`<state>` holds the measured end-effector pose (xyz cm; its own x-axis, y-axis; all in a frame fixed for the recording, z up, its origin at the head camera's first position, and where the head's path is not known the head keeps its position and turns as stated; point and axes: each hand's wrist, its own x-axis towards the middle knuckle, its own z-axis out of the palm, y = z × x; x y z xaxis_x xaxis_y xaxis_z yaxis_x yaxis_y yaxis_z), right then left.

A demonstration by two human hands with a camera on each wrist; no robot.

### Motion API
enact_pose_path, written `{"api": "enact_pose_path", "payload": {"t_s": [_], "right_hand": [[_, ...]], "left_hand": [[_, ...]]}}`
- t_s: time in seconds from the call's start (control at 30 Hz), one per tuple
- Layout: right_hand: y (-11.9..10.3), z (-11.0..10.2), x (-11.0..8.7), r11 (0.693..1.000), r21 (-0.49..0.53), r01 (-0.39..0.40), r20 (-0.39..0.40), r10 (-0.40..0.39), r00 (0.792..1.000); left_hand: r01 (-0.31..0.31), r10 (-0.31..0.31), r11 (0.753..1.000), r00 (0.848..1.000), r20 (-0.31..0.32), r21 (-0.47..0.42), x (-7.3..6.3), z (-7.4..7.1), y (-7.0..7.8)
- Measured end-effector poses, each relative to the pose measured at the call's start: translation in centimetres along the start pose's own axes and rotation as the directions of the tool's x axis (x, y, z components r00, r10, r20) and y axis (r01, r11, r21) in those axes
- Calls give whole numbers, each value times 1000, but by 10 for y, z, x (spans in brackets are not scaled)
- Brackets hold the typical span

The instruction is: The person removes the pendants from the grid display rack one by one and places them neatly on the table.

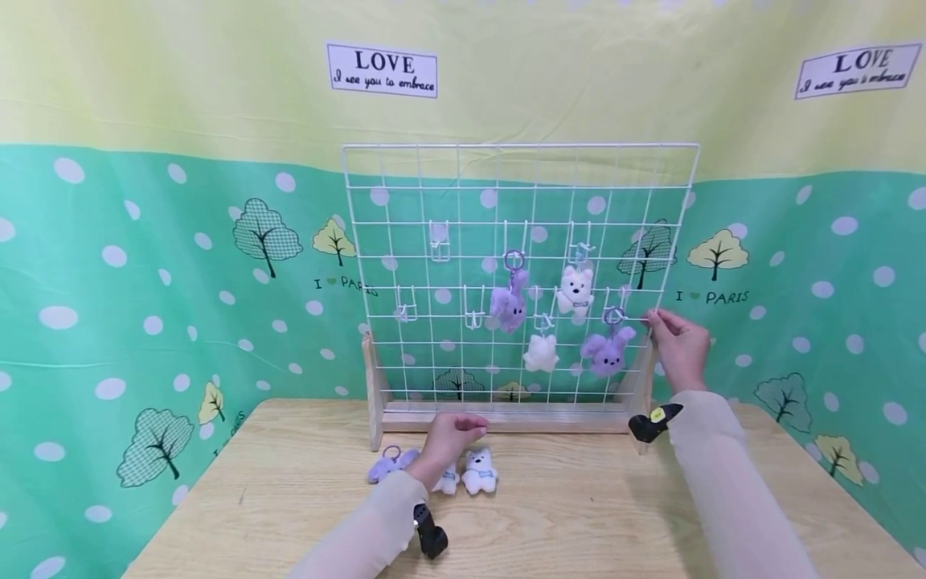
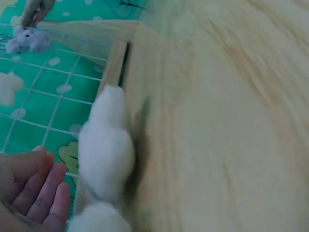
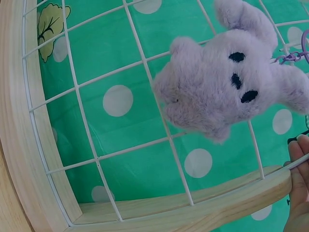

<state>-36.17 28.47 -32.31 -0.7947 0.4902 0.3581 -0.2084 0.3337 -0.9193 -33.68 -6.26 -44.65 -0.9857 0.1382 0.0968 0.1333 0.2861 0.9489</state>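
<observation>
My right hand [image 1: 678, 344] is at the right edge of a white wire grid rack [image 1: 521, 145], thumb and fingers pinching its frame just above the wooden post. Close by hangs a purple bunny plush keychain [image 3: 222, 87] on a hook. Lower left, my left hand [image 1: 448, 441] hovers over the table with loosely bent fingers and nothing in them. Beneath and beside it lie a purple plush keychain [image 1: 391, 465], a partly hidden white plush [image 1: 450, 482] and a white bear plush [image 1: 480, 472] with a blue bow.
Another purple bunny [image 1: 510, 304], a white bear [image 1: 575, 289] and a smaller-looking white plush [image 1: 541, 353] hang on the rack. Bare hooks [image 1: 440, 248] are on its left part. A wooden base [image 1: 506, 421] carries the rack, with a patterned curtain [image 1: 145, 281] behind.
</observation>
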Motion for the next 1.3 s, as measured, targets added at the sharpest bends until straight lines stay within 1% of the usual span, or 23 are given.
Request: {"api": "enact_pose_path", "payload": {"t_s": [0.1, 0.13, 0.2, 0.3, 0.47, 0.53, 0.7, 0.77, 0.87, 0.97, 1.07, 1.17, 1.3], "right_hand": [[0, 1, 0, 1000, 13, -1, -5, 1, 1000], [0, 1, 0, 1000, 17, -2, -6, 3, 1000], [-1, 1, -1, 1000, 13, -2, -6, 2, 1000], [-1, 2, -1, 1000, 5, -2, 2, 2, 1000], [-2, 3, -1, 1000, -3, 15, 8, -15, 1000], [-2, 3, -1, 1000, -3, 29, 3, -29, 1000], [-1, 4, -1, 999, -3, 45, -3, -45, 999], [0, 4, -1, 999, 14, 45, -8, -45, 999], [1, 3, 0, 998, 30, 49, -14, -48, 999], [1, 1, 1, 998, 35, 50, -19, -49, 999], [1, 0, 1, 998, 36, 45, -14, -44, 999], [1, -1, 1, 998, 45, 32, -5, -32, 999], [0, -1, 0, 999, 51, 18, 3, -18, 1000]], "left_hand": [[-24, 24, 999, 1000, 0, -35, 0, 0, 9], [-29, 29, 998, 1000, -3, -55, 0, 0, 14], [-59, 58, 994, 998, -17, -93, -1, -1, 24], [-110, 106, 982, 994, -36, -151, -4, -4, 43], [-174, 167, 966, 985, -53, -189, -11, -13, 77], [-211, 204, 960, 977, -54, -186, -13, -17, 92], [-308, 305, 931, 951, -46, -195, -18, -29, 130], [-331, 326, 921, 943, -58, -205, -18, -33, 144], [-353, 345, 910, 936, -75, -216, -13, -36, 164], [-360, 353, 908, 933, -74, -213, -5, -38, 179], [-367, 358, 910, 930, -81, -193, 5, -39, 189], [-372, 356, 912, 928, -112, -176, 13, -40, 197], [-361, 343, 918, 931, -127, -162, 22, -39, 208]]}}
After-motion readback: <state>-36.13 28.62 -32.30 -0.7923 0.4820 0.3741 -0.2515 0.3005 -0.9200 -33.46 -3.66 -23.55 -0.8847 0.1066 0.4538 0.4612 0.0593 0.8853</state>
